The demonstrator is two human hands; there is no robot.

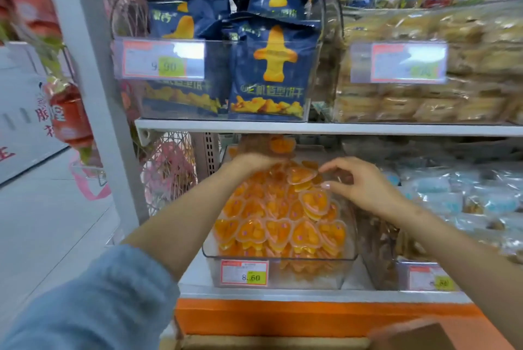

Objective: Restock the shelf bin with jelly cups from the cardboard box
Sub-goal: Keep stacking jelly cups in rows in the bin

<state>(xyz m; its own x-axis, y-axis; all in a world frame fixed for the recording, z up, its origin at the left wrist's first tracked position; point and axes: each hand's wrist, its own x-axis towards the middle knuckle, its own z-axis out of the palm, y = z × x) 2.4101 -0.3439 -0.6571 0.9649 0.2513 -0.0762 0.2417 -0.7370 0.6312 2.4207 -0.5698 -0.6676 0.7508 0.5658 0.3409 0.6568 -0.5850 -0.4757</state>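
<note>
1. My right grip (365,182) was closed by thumb and forefinger on the rim of the top jelly cup (301,175). Its other fingers were curled loosely above.
2. My left grip (252,159) lay across from the right one and deeper in, over the back of the heap and just under the upper shelf (311,127). It was blurred, so I could not tell whether it held anything. A few orange cups showed just beyond its fingers.
3. Directly beneath both grips lay the jelly cups (277,231). They were clear heart-shaped tubs of orange filling with film lids, heaped in the clear shelf bin (311,276) and rising toward the left grip.
4. I judged each cup light, with thin walls that would dent under a hard squeeze.
   - The film lid looked like the weak spot.
   - The glossy plastic looked slippery, so cups would slide over one another and the slope could slump toward me.
5. The best hold seemed to be the stiff flange round the lid, as the right grip had it. For several at once, I would cradle a loose handful from below, keeping the fingertips off the film.
6. Nearer me than the grips, the bin's front wall carried a price tag (244,272).
7. Lower again, under my forearms, sat the cardboard box (254,342). I could not see what was in it.
</note>
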